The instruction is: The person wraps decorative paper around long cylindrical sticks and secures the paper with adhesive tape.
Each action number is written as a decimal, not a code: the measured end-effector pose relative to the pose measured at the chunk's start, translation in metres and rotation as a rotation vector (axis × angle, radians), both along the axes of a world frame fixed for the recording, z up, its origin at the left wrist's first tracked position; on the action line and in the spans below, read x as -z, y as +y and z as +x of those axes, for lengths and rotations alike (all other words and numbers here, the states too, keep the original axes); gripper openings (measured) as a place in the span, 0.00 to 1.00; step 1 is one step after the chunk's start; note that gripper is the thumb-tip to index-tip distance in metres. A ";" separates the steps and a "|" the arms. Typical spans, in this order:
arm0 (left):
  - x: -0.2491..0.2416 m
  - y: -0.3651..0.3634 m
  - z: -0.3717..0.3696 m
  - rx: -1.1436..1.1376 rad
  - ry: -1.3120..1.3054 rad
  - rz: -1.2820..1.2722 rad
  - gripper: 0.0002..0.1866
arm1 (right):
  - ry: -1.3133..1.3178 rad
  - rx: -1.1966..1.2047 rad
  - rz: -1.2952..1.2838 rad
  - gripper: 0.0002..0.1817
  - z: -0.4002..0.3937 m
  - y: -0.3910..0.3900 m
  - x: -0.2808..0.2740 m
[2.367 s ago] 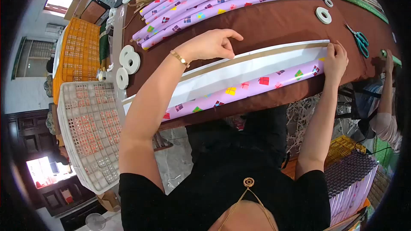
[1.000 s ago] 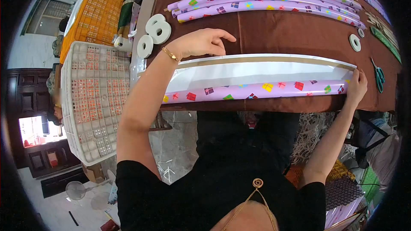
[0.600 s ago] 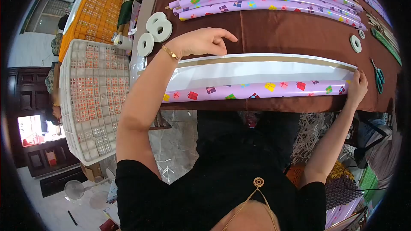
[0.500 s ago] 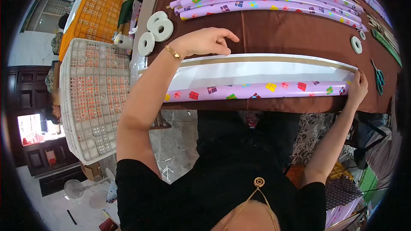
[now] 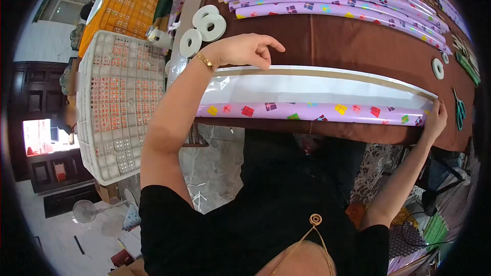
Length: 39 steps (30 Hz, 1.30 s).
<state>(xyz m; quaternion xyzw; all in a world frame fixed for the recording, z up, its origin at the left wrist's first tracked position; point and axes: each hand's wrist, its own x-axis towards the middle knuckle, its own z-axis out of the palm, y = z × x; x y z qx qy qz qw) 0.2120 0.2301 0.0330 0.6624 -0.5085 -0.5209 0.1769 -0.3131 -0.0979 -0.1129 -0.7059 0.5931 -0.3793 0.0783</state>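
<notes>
A length of wrapping paper (image 5: pixel 286 88) lies along the table's near edge, white inside facing up, with a tan strip (image 5: pixel 327 75) along its far border. Its near side is a rolled lilac band (image 5: pixel 271 110) printed with colourful gift boxes. My left hand (image 5: pixel 244 50), a gold bracelet at its wrist, is over the far border at the left. Its index finger points out to the right, the other fingers are curled, and the thumb tip meets the paper's edge. My right hand (image 5: pixel 434 121) is closed on the paper's right end; its fingertips are partly hidden.
Several lilac wrapping paper rolls (image 5: pixel 332 7) lie at the back of the brown-covered table (image 5: pixel 358 43). White tape rolls (image 5: pixel 212 27) sit at left, another tape roll (image 5: pixel 438 69) and green-handled scissors (image 5: pixel 459 112) at right. A white plastic crate (image 5: pixel 94 117) stands left of the table.
The camera view has shifted, so the table's contents appear farther right. Along the paper's far border, my left hand has slid a little to the left. My right hand stays on the right end.
</notes>
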 end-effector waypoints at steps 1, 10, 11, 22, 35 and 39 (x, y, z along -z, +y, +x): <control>-0.002 0.004 0.002 0.005 -0.030 0.003 0.29 | 0.038 0.055 0.004 0.25 0.003 0.002 -0.003; -0.003 0.053 0.040 -0.087 -0.028 0.019 0.28 | -0.042 0.005 0.083 0.26 -0.003 -0.005 0.002; -0.005 0.058 0.043 -0.121 -0.045 0.040 0.28 | -0.023 0.027 0.068 0.26 -0.002 -0.004 0.001; -0.002 0.124 0.085 -0.266 -0.062 0.039 0.29 | -0.019 0.047 0.139 0.25 -0.008 -0.012 0.002; -0.007 0.114 0.070 -0.187 -0.173 0.009 0.28 | -0.051 -0.007 0.127 0.24 -0.013 -0.020 0.003; -0.006 0.111 0.074 -0.199 -0.192 0.016 0.28 | -0.087 -0.010 0.141 0.24 -0.031 -0.040 0.010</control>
